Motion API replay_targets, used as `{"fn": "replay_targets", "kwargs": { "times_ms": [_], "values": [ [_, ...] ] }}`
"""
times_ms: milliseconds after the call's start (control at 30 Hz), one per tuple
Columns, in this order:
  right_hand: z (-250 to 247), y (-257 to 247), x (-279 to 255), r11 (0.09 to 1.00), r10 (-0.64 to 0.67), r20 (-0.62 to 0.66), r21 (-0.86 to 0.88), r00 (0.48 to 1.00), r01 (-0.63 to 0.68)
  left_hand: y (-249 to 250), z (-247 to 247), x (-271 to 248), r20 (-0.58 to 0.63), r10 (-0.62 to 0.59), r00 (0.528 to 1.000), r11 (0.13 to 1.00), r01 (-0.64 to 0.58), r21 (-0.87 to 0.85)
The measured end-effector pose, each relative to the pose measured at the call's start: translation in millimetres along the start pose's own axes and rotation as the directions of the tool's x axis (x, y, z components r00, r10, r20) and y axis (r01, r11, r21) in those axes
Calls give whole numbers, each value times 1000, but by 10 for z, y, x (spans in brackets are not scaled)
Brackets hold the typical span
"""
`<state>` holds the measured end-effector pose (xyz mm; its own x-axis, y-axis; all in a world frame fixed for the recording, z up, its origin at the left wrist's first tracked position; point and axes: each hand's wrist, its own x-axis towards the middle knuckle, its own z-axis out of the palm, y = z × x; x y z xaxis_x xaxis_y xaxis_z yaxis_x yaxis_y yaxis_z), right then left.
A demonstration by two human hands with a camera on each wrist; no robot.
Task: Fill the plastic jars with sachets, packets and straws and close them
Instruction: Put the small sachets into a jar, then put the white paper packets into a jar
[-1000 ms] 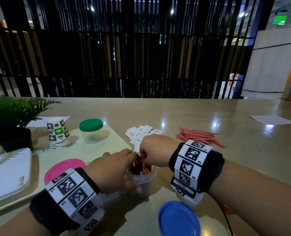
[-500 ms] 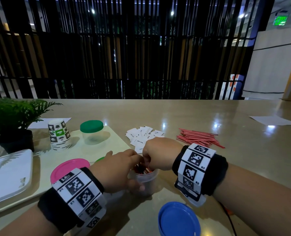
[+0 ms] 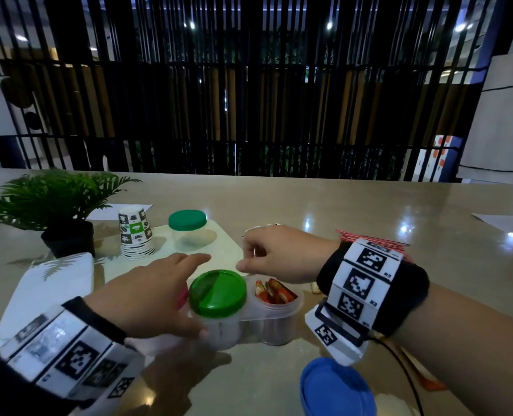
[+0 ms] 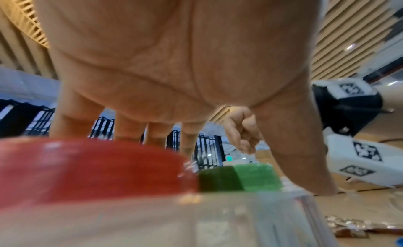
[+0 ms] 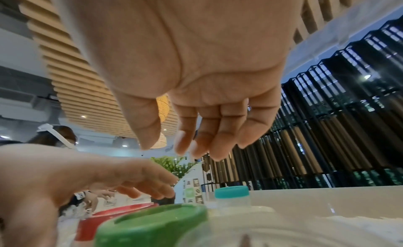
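A person's left hand (image 3: 147,292) reaches forward over a pink-lidded jar (image 4: 91,166), fingers (image 4: 128,128) stretched out and released, thumb set against the side of a clear plastic jar with a green lid (image 3: 217,292) that stands on the glossy beige surface (image 3: 339,211); whether the thumb presses the jar or only touches it cannot be told. Just beside that jar, touching it on the right, stands an open clear jar (image 3: 274,313) filled with red and orange sachets (image 3: 274,292). The right hand (image 3: 282,255) hovers above and behind the open jar, fingers (image 5: 218,144) loosely curled with thumb and forefinger close together; nothing shows between them in the right wrist view. A blue lid (image 3: 337,388) lies flat on the surface near the front edge, below the right wrist. Farther back on a pale tray (image 3: 219,250) stands another clear jar closed with a green lid (image 3: 187,220), next to a stack of patterned paper cups (image 3: 136,235). A potted fern (image 3: 51,205) stands at the left, with a white leaf-print board (image 3: 48,289) in front of it. Red straws (image 3: 375,240) lie in a bundle behind the right wrist, mostly hidden by its marker band. White packets (image 3: 258,228) peek out behind the right hand
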<state>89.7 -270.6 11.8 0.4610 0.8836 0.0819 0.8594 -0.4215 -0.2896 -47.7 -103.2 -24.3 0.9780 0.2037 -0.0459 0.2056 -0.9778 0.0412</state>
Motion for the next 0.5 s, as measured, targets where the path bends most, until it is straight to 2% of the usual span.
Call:
{"fn": "replay_targets", "kwargs": {
  "times_ms": [133,300,500],
  "values": [
    [102,-286,87,999,-30,102,-30,994,33,-136,106,0,27,-47,999,999,46,10],
    [271,-443,178,991,20,247,-130,969,12,-114,185,51,-9,-63,998,996,63,62],
    [408,-464,221,955,95,186,-293,978,-37,-125,225,59,-53,-50,997,989,57,138]
  ]
}}
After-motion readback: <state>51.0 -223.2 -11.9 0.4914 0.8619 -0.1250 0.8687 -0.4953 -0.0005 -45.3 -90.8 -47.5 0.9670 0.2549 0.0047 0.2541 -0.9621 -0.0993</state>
